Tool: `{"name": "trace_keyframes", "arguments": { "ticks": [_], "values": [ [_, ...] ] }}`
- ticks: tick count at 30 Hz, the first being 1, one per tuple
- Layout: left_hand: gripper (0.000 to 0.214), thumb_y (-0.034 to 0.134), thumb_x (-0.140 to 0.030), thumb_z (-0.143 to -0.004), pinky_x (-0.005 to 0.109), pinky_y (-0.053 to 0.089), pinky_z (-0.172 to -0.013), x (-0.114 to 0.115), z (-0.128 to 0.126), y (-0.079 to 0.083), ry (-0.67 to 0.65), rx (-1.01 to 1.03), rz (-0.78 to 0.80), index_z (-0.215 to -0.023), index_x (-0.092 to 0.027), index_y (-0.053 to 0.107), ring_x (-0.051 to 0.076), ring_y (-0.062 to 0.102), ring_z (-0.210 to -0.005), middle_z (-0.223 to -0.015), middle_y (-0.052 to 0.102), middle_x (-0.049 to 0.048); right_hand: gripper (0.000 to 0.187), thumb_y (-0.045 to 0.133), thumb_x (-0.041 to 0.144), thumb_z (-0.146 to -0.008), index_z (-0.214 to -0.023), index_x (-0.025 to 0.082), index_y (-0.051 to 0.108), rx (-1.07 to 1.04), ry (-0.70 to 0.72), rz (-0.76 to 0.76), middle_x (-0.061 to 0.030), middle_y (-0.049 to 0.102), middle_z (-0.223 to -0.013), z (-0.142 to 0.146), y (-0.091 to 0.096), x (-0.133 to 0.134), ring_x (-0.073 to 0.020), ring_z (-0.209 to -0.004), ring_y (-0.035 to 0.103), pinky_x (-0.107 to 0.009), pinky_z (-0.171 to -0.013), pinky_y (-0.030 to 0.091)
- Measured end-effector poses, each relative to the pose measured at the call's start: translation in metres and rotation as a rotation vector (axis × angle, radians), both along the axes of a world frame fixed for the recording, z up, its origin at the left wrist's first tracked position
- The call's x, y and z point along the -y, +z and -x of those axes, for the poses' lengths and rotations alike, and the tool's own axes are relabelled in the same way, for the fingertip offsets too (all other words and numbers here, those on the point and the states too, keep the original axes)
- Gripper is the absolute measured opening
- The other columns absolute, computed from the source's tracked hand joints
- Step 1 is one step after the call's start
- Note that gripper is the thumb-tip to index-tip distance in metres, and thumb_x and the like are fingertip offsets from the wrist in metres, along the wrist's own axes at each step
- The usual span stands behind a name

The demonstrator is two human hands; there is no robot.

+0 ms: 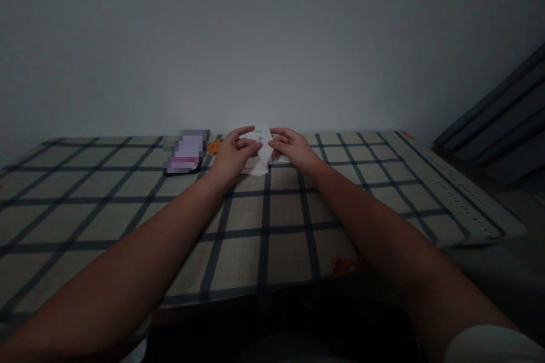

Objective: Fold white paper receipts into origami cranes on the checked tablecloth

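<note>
Between my two hands is a piece of folded white paper (264, 149), creased to a point at its top and bottom. My left hand (236, 152) pinches its left side between thumb and fingers, the index finger stretched out above. From the other side my right hand (293, 148) grips the paper's right edge with thumb and fingertips. A flat white sheet (255, 169) lies on the table under the hands, partly covered by them. Dim light hides the finer folds.
A smartphone (187, 152) with a lit, blurred screen lies left of my hands. The table wears a checked cloth (238, 249) with dark lines and orange prints. A grey wall (264, 39) rises behind it. Dark folded fabric (502, 119) hangs at the right.
</note>
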State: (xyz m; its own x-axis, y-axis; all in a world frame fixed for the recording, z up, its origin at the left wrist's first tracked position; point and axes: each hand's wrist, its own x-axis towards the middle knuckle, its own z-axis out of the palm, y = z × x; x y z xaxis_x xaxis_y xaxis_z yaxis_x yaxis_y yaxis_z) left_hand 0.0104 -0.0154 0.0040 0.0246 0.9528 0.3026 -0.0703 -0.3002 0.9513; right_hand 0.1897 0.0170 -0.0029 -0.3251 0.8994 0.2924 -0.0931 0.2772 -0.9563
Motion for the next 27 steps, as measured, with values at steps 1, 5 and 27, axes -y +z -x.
{"name": "trace_keyframes", "arguments": {
  "ticks": [1,5,27],
  "values": [
    [0.059,0.08,-0.025,-0.068,0.024,0.051,-0.069,-0.0003,-0.0002,-0.0001,0.003,0.0,0.001,-0.122,-0.016,0.058,0.011,0.063,-0.067,-0.077,0.068,-0.0007,0.038,0.071,0.027,-0.076,-0.112,0.02,0.059,-0.006,-0.003,-0.005,0.0029,0.064,-0.075,0.0002,-0.0005,-0.0007,-0.011,-0.066,0.06,-0.025,-0.066,0.051],
    [0.065,0.08,-0.024,-0.067,0.024,0.05,-0.064,0.0013,-0.0016,-0.0002,-0.015,-0.007,0.057,-0.127,-0.016,0.055,0.01,0.062,-0.062,-0.074,0.066,-0.0025,0.033,0.071,0.023,-0.077,-0.107,0.02,0.058,0.043,-0.02,-0.06,0.0066,0.058,-0.064,0.0009,0.0021,0.0012,-0.0108,-0.062,0.06,-0.024,-0.062,0.049],
    [0.055,0.079,-0.026,-0.068,0.021,0.044,-0.057,0.0023,0.0007,0.0024,-0.04,-0.017,-0.006,-0.119,-0.017,0.06,0.009,0.057,-0.059,-0.072,0.062,-0.003,0.029,0.071,0.043,-0.079,-0.075,0.016,0.062,0.174,0.064,-0.02,0.0,0.063,-0.067,-0.0003,0.0031,0.0077,-0.0098,-0.063,0.058,-0.023,-0.062,0.048]
  ]
}}
